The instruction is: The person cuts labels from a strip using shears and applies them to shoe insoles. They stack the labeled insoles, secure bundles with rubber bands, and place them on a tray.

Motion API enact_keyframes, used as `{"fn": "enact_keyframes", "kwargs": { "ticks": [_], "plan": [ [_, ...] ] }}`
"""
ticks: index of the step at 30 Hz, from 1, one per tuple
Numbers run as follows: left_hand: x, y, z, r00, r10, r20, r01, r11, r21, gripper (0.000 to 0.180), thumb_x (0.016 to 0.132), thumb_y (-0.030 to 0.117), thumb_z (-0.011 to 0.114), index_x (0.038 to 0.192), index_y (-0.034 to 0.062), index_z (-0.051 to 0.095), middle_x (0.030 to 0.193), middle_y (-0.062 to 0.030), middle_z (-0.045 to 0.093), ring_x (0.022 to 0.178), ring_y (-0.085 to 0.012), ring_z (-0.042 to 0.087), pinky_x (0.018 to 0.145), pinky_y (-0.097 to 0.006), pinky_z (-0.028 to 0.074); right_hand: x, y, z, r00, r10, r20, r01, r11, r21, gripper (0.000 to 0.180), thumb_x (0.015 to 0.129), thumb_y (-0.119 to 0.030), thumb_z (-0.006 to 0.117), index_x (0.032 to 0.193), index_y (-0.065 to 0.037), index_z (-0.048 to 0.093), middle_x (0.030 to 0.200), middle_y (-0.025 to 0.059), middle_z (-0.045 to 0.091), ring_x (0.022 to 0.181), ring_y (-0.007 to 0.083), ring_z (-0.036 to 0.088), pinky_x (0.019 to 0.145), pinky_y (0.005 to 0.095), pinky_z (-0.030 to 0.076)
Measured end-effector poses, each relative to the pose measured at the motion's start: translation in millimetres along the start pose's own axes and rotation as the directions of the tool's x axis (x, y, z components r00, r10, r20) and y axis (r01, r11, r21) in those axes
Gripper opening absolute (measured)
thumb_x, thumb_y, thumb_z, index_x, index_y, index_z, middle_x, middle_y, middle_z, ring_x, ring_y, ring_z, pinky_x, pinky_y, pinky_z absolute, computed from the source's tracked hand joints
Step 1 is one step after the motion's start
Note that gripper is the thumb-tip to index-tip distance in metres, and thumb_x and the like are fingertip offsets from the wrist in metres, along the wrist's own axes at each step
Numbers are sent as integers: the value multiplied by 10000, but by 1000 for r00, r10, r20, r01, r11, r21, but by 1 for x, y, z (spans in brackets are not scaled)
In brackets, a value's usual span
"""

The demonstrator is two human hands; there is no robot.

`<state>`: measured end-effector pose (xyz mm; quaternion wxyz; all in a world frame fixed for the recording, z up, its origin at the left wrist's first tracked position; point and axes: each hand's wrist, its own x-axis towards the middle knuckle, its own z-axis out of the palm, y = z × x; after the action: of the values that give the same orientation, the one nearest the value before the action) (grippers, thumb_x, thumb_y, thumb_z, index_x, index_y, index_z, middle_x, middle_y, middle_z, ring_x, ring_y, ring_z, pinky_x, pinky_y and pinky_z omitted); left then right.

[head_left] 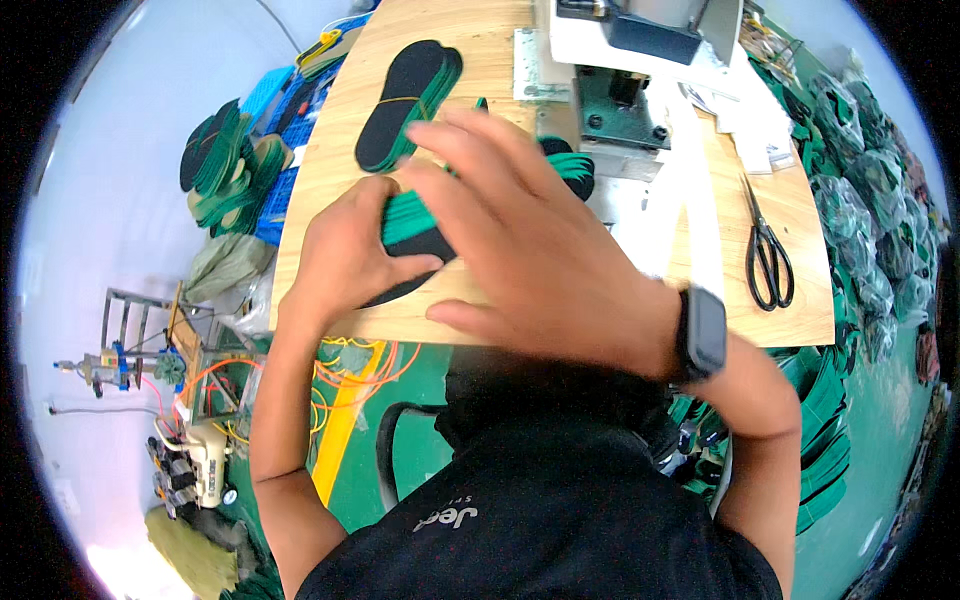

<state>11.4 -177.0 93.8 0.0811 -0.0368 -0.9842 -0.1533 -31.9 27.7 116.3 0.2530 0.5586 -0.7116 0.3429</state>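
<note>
Green-edged black insoles make up the stack (412, 232) that my left hand (345, 258) is clamped on, thumb lying across the dark top sheet and the other fingers curled round its far side, out of my sight. It rests on the pale wooden bench (330, 180) near the front edge, just ahead of my chest. My right hand (530, 240) hovers over the same stack with its fingers (470, 140) spread apart and holding nothing — it is blurred, and I cannot tell whether the palm touches the insoles beneath it. A dark watch (703, 332) sits on that wrist. Farther up the bench lies a second bundle of insoles (408, 100), bound by a thin band, and another green pile (570, 165) peeks out behind my right hand, beside the base of a grey-and-white machine (625, 60). Black-handled scissors (768, 255) lie on the bench well to the right. Off the bench to the left, more insoles are heaped on a blue crate (275, 160) — and bagged green stock (870, 170) is piled along the right side, over a green floor (420, 450).
</note>
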Motion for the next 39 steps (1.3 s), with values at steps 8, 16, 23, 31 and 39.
{"fn": "enact_keyframes", "kwargs": {
  "ticks": [8, 16, 23, 31, 39],
  "plan": [
    [-80, -54, 6, 990, -30, -139, -15, 949, -314, 726, 636, 253, 784, 1257, 30, 479, 1200, -140, 548, 1077, -279, 554, 934, -388, 432, -15, 27, 66, 859, 131, 495, -80, 989, -123, 478, 636, -309, 783, 922, -23, 528, 849, 128, 590, 806, 307, 582, 709, 406, 453],
    [-25, -89, 43, 874, -161, -458, -367, 399, -840, 738, 863, 492, 550, 1366, -15, 365, 1313, -167, 467, 1226, -268, 459, 992, -423, 399, -16, 18, 67, 844, 188, 502, -172, 982, -79, 541, 706, -407, 720, 988, 9, 519, 874, 184, 586, 829, 330, 581, 746, 424, 455],
    [83, -136, 34, 849, -475, -231, 209, 704, -679, 435, 872, 303, 627, 1215, 42, 563, 1135, -72, 595, 961, -146, 568, 804, -289, 470, -91, -14, -119, 851, 506, 142, -479, 858, -186, 704, 667, -395, 794, 1171, -9, 490, 1052, 177, 589, 970, 314, 599, 802, 380, 487],
    [186, -124, 57, 867, -437, 240, 493, 684, -537, 851, 722, 607, 668, 1050, -171, 561, 951, -200, 647, 815, -224, 649, 668, -313, 498, -246, 98, -285, 163, 900, -403, -985, 173, -12, 629, 836, -406, 662, 1146, 110, 478, 788, 109, 636, 644, 121, 610, 564, 252, 473],
    [186, -87, 57, 852, -419, 315, 522, 627, -579, 648, 668, 327, 810, 1093, -102, 575, 993, -180, 653, 795, -237, 665, 661, -332, 531, -293, 171, -268, 508, 783, -359, -669, 97, -737, 508, 825, -396, 658, 1084, 32, 571, 1029, 178, 587, 900, 283, 594, 776, 383, 479]
  ]
}}
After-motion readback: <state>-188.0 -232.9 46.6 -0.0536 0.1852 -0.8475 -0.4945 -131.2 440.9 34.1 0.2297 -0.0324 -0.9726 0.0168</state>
